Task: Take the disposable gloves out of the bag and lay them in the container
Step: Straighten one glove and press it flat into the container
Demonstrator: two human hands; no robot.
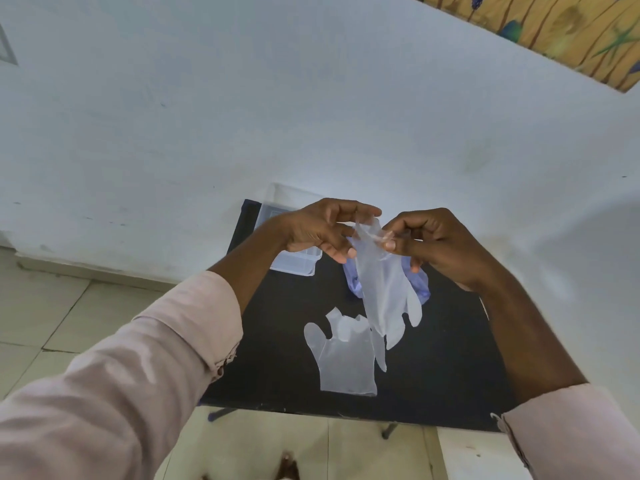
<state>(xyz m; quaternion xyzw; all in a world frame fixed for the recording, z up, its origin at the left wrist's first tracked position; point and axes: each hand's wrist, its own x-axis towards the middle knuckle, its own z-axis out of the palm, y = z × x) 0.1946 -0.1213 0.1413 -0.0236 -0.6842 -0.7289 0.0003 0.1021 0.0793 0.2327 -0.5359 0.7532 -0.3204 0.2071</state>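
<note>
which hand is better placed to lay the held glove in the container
Left. The left hand hangs almost over the clear container, while the right hand is farther off. Both pinch the glove.

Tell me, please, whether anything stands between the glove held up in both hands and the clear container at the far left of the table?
Nothing visible does. The held glove hangs from both hands above the black table; only the left hand overlaps the clear container in view.
</note>
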